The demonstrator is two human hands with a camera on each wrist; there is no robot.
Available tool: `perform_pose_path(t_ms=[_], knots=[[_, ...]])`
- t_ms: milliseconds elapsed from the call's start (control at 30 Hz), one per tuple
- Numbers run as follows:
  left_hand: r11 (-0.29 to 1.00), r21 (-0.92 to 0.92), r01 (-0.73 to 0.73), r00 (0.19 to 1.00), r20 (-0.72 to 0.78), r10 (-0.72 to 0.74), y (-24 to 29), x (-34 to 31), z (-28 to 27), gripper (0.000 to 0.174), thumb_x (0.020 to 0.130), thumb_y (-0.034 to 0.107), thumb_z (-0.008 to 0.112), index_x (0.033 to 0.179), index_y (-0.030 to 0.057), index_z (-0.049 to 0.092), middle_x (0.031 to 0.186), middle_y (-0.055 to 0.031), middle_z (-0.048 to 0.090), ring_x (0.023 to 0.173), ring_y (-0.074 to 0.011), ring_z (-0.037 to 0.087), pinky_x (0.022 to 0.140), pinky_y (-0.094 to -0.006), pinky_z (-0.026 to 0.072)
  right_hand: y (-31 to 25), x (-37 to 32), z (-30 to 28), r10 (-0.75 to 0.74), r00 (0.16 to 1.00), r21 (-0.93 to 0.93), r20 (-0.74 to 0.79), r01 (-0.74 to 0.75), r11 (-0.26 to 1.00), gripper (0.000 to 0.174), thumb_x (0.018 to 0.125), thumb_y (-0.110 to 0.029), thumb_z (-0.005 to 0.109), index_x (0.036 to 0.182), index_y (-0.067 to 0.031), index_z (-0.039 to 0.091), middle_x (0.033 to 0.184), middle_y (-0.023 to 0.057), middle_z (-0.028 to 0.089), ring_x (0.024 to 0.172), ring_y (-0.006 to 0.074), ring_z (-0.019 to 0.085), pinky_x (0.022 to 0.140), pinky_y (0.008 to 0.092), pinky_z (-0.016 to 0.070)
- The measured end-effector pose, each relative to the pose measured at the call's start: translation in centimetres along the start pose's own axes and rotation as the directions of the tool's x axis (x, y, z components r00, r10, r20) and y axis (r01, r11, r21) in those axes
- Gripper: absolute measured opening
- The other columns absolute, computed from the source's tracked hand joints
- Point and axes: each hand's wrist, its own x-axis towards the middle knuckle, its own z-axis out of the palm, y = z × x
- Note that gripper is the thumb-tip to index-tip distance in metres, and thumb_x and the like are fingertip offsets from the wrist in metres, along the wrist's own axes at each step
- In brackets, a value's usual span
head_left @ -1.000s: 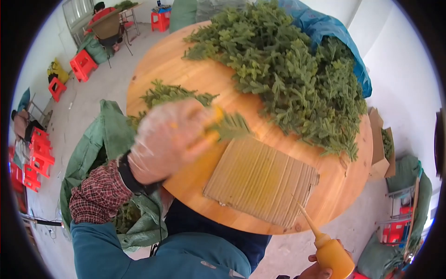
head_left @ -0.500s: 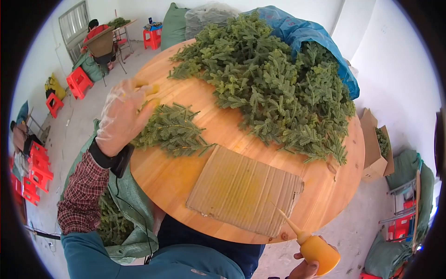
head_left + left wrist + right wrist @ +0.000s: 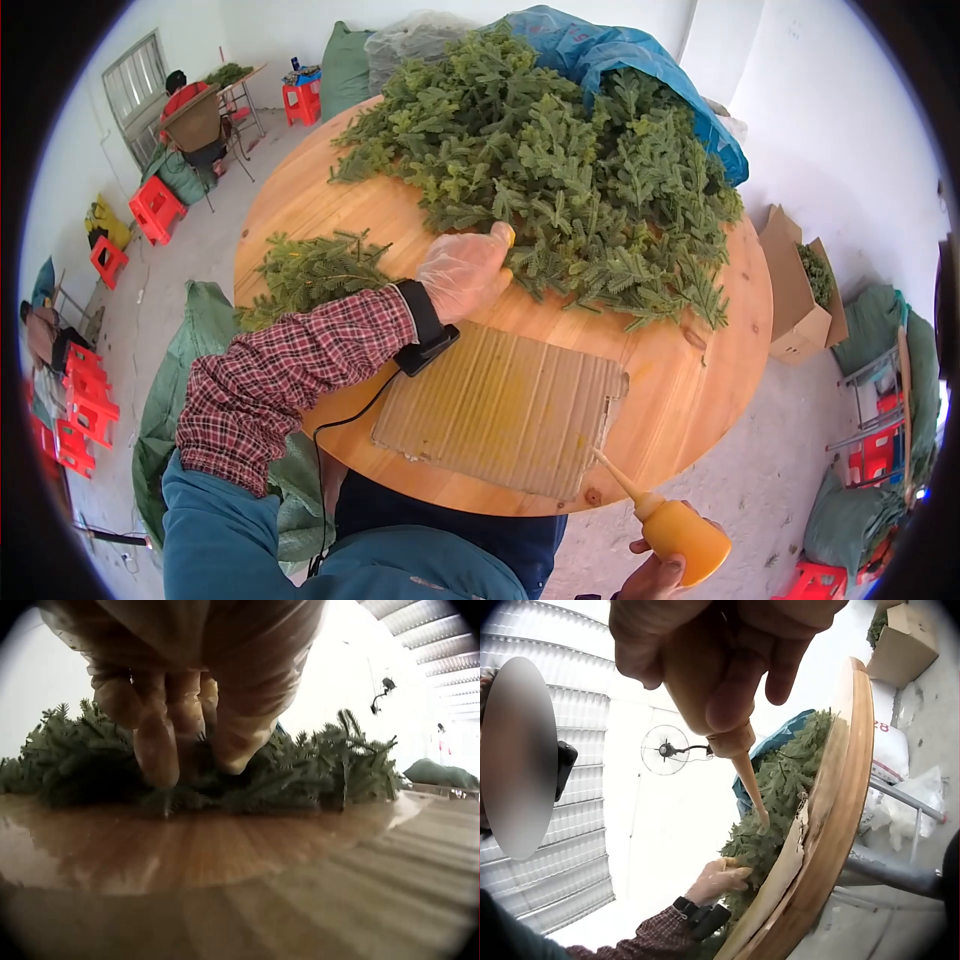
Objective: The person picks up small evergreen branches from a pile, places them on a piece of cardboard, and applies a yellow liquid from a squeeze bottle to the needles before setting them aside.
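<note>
My gloved left hand (image 3: pixel 470 268) reaches into the near edge of the big pile of green sprigs (image 3: pixel 560 150) on the round wooden table (image 3: pixel 690 390). In the left wrist view its fingers (image 3: pixel 157 742) and thumb curl down and pinch a green sprig (image 3: pixel 195 787) at the pile's edge. Off the table's near right edge, my right hand (image 3: pixel 655 578) grips an orange squeeze bottle (image 3: pixel 688 538), its nozzle (image 3: pixel 750 780) pointing at the table. A ribbed cardboard sheet (image 3: pixel 500 405) lies flat in front of me. A small heap of sprigs (image 3: pixel 310 270) sits at the left.
A blue bag (image 3: pixel 620 50) lies behind the big pile. A green sack (image 3: pixel 190 340) hangs by the table's left side. A cardboard box (image 3: pixel 800 300) with greenery stands on the floor at right. Red stools (image 3: pixel 155 205) and a seated person (image 3: pixel 190 110) are far left.
My left hand carried a sprig to the small heap at the left, left it there, then swung right to the big pile. The right hand with the bottle stayed low.
</note>
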Motion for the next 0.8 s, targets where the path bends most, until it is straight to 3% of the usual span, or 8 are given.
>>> perform_pose_path(t_ms=[133, 300, 400, 433, 500, 533, 633, 800], knots=[[0.981, -0.173, -0.089, 0.991, -0.115, 0.07, -1.3, -0.1, -2.3, 0.028, 0.089, 0.022, 0.063, 0.102, -0.0021, 0.059, 0.073, -0.0155, 0.064, 0.072, -0.0323, 0.065, 0.067, -0.043, 0.0508, -0.1, 0.4, 0.3, 0.006, 1.0, -0.022, -0.015, -0.007, 1.0, 0.077, 0.088, -0.056, 0.068, 0.135, 0.0004, 0.043, 0.12, 0.0222, 0.062, 0.072, 0.0259, 0.063, 0.063, 0.0326, 0.0523], [0.942, -0.333, -0.042, 0.992, -0.128, -0.001, -2.5, -1.6, -7.7, 0.026, 0.089, 0.019, 0.061, 0.107, 0.001, 0.064, 0.078, -0.0153, 0.065, 0.071, -0.0312, 0.063, 0.068, -0.0407, 0.0514, 0.5, 0.7, 0.7, -0.025, 0.999, -0.012, -0.046, 0.024, 1.0, 0.075, 0.089, -0.054, 0.067, 0.134, 0.0004, 0.044, 0.12, 0.0226, 0.062, 0.076, 0.027, 0.063, 0.063, 0.0329, 0.0519], [0.75, -0.655, 0.094, 0.994, 0.02, -0.107, -2.5, -3.8, -9.6, 0.029, 0.09, 0.017, 0.059, 0.114, 0.0035, 0.065, 0.085, -0.0158, 0.066, 0.075, -0.0305, 0.063, 0.07, -0.0395, 0.0513, 0.3, 0.7, 0.9, -0.032, 0.999, -0.024, -0.043, 0.031, 0.999, 0.074, 0.089, -0.054, 0.067, 0.134, 0.0004, 0.044, 0.119, 0.0228, 0.062, 0.077, 0.0276, 0.063, 0.063, 0.033, 0.0514], [0.747, -0.657, 0.099, 0.993, 0.022, -0.112, -2.8, -4.7, -9.4, 0.029, 0.09, 0.017, 0.059, 0.114, 0.0035, 0.065, 0.085, -0.0158, 0.066, 0.075, -0.0305, 0.063, 0.07, -0.0395, 0.0513, 0.2, 0.7, 0.8, -0.047, 0.998, -0.024, -0.05, 0.046, 0.999, 0.074, 0.089, -0.054, 0.067, 0.134, 0.0004, 0.044, 0.119, 0.0229, 0.061, 0.077, 0.0278, 0.063, 0.062, 0.0331, 0.0513], [0.766, -0.643, -0.007, 0.973, 0.171, 0.152, -3.4, -6.6, -8.1, 0.03, 0.09, 0.017, 0.061, 0.116, 0.0031, 0.065, 0.093, -0.0136, 0.066, 0.078, -0.029, 0.063, 0.073, -0.0397, 0.0508, 0.2, 0.8, 0.6, -0.071, 0.996, -0.029, -0.063, 0.069, 0.997, 0.074, 0.089, -0.054, 0.067, 0.134, 0.0003, 0.044, 0.119, 0.023, 0.061, 0.078, 0.0283, 0.063, 0.062, 0.0331, 0.0511], [0.762, -0.647, 0.003, 0.973, 0.178, 0.147, -3.5, -7.9, -7.2, 0.03, 0.09, 0.017, 0.061, 0.116, 0.0031, 0.065, 0.093, -0.0136, 0.066, 0.078, -0.029, 0.063, 0.073, -0.0397, 0.0508, 0.1, 0.8, 0.5, -0.08, 0.994, -0.033, -0.069, 0.078, 0.996, 0.074, 0.089, -0.054, 0.067, 0.134, 0.0003, 0.043, 0.119, 0.0231, 0.061, 0.078, 0.0285, 0.063, 0.062, 0.0331, 0.051], [0.937, -0.117, -0.33, 0.929, 0.137, 0.345, -3.2, -11.5, -4.9, 0.034, 0.089, 0.018, 0.065, 0.12, 0.0045, 0.064, 0.102, -0.01, 0.064, 0.088, -0.0274, 0.063, 0.078, -0.0393, 0.0503, 0.0, 0.8, 0.2, -0.109, 0.99, -0.043, -0.084, 0.106, 0.993, 0.075, 0.089, -0.054, 0.067, 0.135, 0.0003, 0.043, 0.119, 0.0233, 0.061, 0.079, 0.0292, 0.063, 0.061, 0.0331, 0.0508], [0.983, -0.032, -0.18, 0.982, -0.071, 0.178, -0.8, -12.7, -6.8, 0.04, 0.088, 0.022, 0.066, 0.125, 0.0057, 0.061, 0.112, -0.0088, 0.06, 0.099, -0.0264, 0.062, 0.082, -0.0402, 0.05, -0.2, 0.4, 0.9, -0.077, 0.995, -0.042, -0.058, 0.075, 0.996, 0.078, 0.089, -0.056, 0.067, 0.136, 0.0004, 0.041, 0.119, 0.0238, 0.06, 0.08, 0.0303, 0.062, 0.059, 0.0329, 0.0499]])
